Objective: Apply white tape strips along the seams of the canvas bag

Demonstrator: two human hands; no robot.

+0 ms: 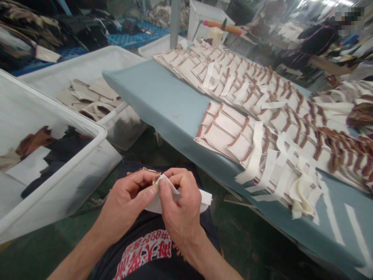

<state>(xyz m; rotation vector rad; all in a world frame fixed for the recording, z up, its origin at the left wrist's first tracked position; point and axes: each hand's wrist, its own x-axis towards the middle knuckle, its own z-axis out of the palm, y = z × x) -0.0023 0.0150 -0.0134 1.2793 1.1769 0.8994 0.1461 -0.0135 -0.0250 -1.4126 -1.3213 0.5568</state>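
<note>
Over my lap, my left hand and my right hand meet on one small cream leather piece with a brown edge. Both pinch at a white paper backing strip that hangs from the piece toward the right. Thumb and forefinger of each hand are pressed together at the strip's curled end. The piece itself is mostly hidden behind my fingers. On the blue-grey table to my right lie long overlapping rows of the same cream pieces, many with loose white strips.
Two white plastic bins stand at my left: the near one holds dark and brown scraps, the far one holds beige cut pieces. A metal post rises behind the table. Another person sits at the far right.
</note>
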